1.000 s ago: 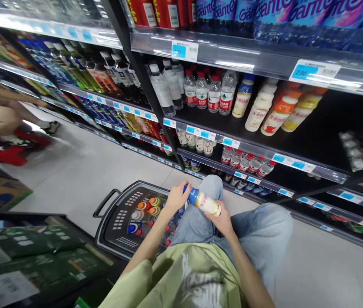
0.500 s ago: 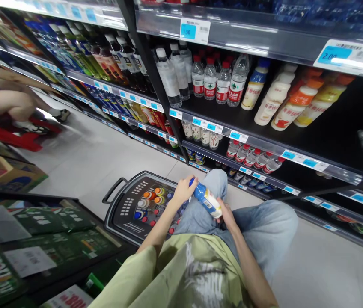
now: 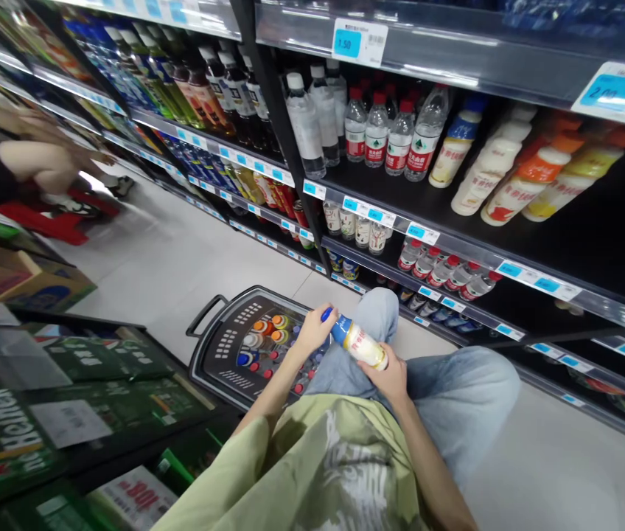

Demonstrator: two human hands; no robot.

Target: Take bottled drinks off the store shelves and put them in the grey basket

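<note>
A white bottle with a blue cap and blue neck label [image 3: 361, 344] lies tilted between my two hands, above my knees. My left hand [image 3: 314, 330] is closed round its blue-capped end. At the white base, my right hand [image 3: 389, 371] grips the bottle with the fingers wrapped beneath. Just left of my legs, a black basket [image 3: 224, 344] on the floor holds several bottles with orange, yellow, white, blue and red caps.
Shelves with price tags [image 3: 423, 233] run along the front, bearing water bottles [image 3: 377, 133] and milk-drink bottles [image 3: 478, 173]. Green cartons [image 3: 8, 420] are stacked at lower left. Another person's leg [image 3: 41, 166] shows at far left by a red stool.
The bottle has been turned so its front label faces up, and my right hand has shifted round its base. The view has moved slightly.
</note>
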